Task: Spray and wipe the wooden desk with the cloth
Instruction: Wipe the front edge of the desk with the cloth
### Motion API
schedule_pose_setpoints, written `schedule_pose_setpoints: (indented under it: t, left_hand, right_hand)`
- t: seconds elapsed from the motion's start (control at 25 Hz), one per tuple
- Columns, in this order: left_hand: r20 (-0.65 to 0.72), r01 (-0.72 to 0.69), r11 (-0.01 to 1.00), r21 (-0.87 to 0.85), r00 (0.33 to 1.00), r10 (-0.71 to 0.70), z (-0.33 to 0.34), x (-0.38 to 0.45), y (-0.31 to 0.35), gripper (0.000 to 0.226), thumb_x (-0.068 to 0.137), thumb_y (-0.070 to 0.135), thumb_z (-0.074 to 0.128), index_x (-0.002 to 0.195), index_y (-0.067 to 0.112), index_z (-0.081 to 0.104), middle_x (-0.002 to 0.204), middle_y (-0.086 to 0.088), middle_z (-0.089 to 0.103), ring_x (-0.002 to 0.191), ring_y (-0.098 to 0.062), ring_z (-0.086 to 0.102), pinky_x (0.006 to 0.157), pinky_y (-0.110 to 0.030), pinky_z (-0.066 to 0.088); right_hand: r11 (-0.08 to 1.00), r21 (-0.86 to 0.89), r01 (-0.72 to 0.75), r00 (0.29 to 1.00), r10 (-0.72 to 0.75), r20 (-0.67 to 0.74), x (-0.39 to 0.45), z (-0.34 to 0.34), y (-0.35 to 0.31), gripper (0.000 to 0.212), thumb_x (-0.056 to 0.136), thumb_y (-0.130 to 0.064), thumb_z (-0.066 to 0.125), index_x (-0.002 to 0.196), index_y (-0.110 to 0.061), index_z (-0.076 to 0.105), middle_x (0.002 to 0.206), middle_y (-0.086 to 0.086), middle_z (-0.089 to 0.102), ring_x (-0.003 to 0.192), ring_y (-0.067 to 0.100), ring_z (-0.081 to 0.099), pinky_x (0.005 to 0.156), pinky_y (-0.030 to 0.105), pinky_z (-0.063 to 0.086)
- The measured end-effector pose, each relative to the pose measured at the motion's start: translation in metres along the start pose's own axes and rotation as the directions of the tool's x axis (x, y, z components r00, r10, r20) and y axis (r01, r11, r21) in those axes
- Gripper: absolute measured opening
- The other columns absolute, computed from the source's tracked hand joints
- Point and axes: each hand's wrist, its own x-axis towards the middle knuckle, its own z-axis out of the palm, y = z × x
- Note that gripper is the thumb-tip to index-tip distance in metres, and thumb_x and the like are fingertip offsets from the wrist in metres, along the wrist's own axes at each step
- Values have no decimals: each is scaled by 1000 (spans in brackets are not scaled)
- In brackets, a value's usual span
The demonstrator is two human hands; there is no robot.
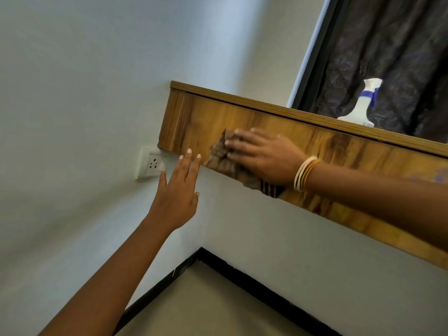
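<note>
The wooden desk (344, 151) shows its brown front panel, running from the wall corner down to the right. My right hand (264, 156) presses a brown cloth (225, 163) flat against that panel with straight fingers; part of the cloth hangs below the panel's lower edge. My left hand (178, 192) is raised in the air below the desk's left end, fingers straight and spread, holding nothing. A white spray bottle (361, 105) with a blue band stands on the desk top at the right, apart from both hands.
A white wall socket (150, 163) sits just left of the desk's end, behind my left fingertips. A dark curtain (397, 54) hangs behind the bottle. White walls meet at a corner with a black skirting (244, 280) and beige floor below.
</note>
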Motion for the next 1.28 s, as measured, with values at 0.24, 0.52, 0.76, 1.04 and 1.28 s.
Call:
schedule_pose_setpoints:
  t: [0.24,0.52,0.76,1.04,1.28]
  left_hand:
    - [4,-135,988,-78,991,135,12,-13,31,84,92,25,56,156,15,4,165,-8,1,151,-25,10,112,-63,26]
    - [-47,-170,984,-47,985,167,42,13,40,102,80,30,72,156,11,7,163,-18,5,150,-34,11,106,-66,32]
    - [-18,-179,983,31,984,179,32,12,42,113,75,36,77,156,15,2,164,-13,-1,150,-30,12,106,-68,25]
    - [85,-200,980,13,976,199,17,3,34,95,84,36,68,156,24,7,164,-11,-4,150,-31,11,104,-71,25]
    - [71,-191,982,14,979,189,20,-3,56,100,80,32,74,154,18,9,163,-16,-2,149,-33,17,102,-71,28]
  right_hand:
    - [994,-59,-96,995,95,-17,-25,-33,83,48,99,-21,33,144,-12,46,155,18,34,143,38,30,114,50,29]
    - [992,48,-121,993,121,3,-55,3,-41,59,88,-23,64,144,-13,47,153,16,39,141,37,35,113,50,30]
    - [965,-20,-263,963,261,-74,-66,-15,7,40,100,-17,47,140,-13,52,151,15,42,139,36,40,114,49,29]
    - [959,11,-283,954,283,-101,-81,1,-38,43,99,-11,48,142,-8,49,152,18,39,142,38,34,116,48,25]
    - [974,31,-224,974,224,-14,-92,-7,-34,48,95,-14,53,142,-9,48,152,17,39,142,37,34,116,48,23]
